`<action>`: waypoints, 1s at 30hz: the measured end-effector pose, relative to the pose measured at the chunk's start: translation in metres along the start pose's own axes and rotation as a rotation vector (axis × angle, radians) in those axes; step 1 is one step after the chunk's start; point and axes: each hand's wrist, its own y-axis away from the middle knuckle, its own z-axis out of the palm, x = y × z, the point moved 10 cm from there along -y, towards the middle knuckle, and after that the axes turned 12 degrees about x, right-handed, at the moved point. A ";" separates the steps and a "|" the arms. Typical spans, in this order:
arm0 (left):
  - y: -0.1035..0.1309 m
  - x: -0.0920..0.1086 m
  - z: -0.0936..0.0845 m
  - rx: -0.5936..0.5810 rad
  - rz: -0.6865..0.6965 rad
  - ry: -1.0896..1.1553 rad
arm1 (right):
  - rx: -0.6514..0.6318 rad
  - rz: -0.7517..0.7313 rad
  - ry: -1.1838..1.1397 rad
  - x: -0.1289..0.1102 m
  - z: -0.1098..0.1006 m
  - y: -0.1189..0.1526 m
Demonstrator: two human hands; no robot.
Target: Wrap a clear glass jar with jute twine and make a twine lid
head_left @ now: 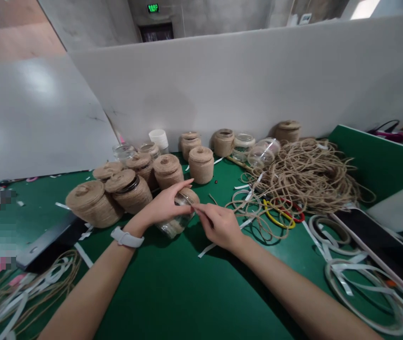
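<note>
A glass jar (173, 229) lies tilted on the green table, its upper end wrapped in brown jute twine (189, 193). My left hand (164, 204), with a pale watch band on the wrist, is wrapped round the jar from the left, thumb along the twine. My right hand (222, 225) is closed in a pinch against the jar's right side, its fingertips meeting my left thumb tip. Whatever is between those fingertips is too small to make out. Just behind and left stand several finished-looking twine-covered jars with coiled twine lids, such as this jar (201, 165).
A large heap of loose twine (311, 174) lies at the right, with yellow-handled scissors (278, 216) before it. Tape rolls (330, 230) and a phone (382, 250) lie nearer. White cups (158, 140) and bare glass jars (244, 146) stand by the white partition (240, 85). A black box (51, 243) sits left.
</note>
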 end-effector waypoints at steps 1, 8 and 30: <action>0.000 -0.001 0.000 0.004 -0.009 -0.004 | -0.011 0.002 0.006 0.000 0.001 0.000; 0.002 -0.007 0.004 -0.047 -0.066 0.082 | -0.034 0.070 0.063 0.010 0.004 0.002; 0.006 -0.029 0.045 -0.133 -0.331 1.054 | 0.034 0.160 -0.086 0.027 -0.001 -0.004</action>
